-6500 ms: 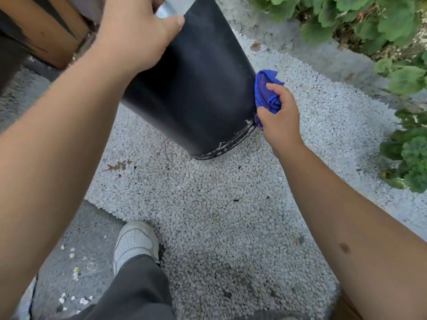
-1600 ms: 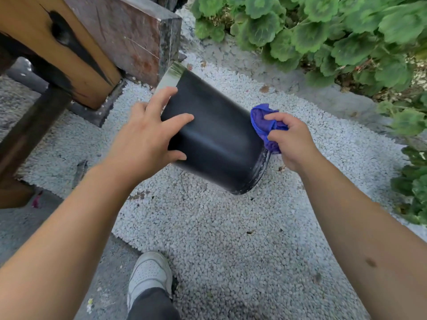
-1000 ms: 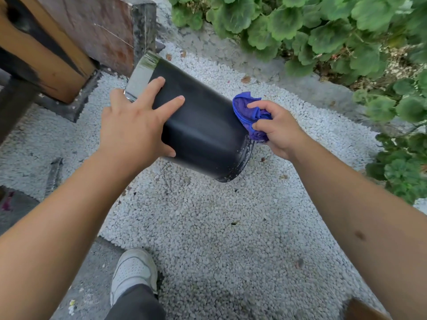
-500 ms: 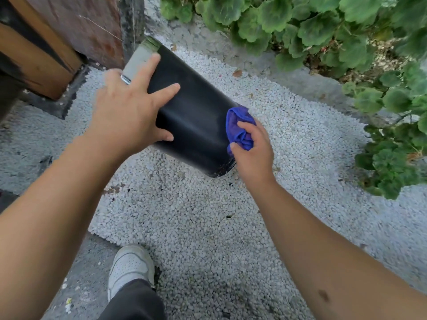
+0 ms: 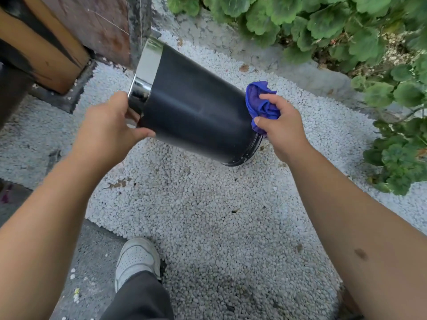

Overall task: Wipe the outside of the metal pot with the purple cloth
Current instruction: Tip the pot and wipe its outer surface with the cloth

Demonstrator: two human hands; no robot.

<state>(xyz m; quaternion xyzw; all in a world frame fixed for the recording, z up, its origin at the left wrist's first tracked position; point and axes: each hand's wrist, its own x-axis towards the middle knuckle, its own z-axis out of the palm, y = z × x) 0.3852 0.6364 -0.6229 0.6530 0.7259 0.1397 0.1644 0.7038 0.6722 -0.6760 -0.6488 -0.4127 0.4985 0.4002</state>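
Both hands were on the metal pot [image 5: 196, 107], which was held tilted in the air above the white gravel [image 5: 208, 215], shiny rim up and to the left, base down and to the right. Left hand [image 5: 108, 128] gripped the pot at the chrome rim band, thumb lying along the lower black wall and fingers curled over the rim edge. Right hand [image 5: 280, 125] held the bunched purple cloth [image 5: 260, 101], fingers closed round it, and pressed it against the black wall just above the base. Pot surface was matte black with pale specks near the base ring. A white shoe [image 5: 136, 257] stood at the gravel's near edge. Green leafy plants [image 5: 323, 24] lined the far side; a wooden post [image 5: 41, 47] stood at upper left.
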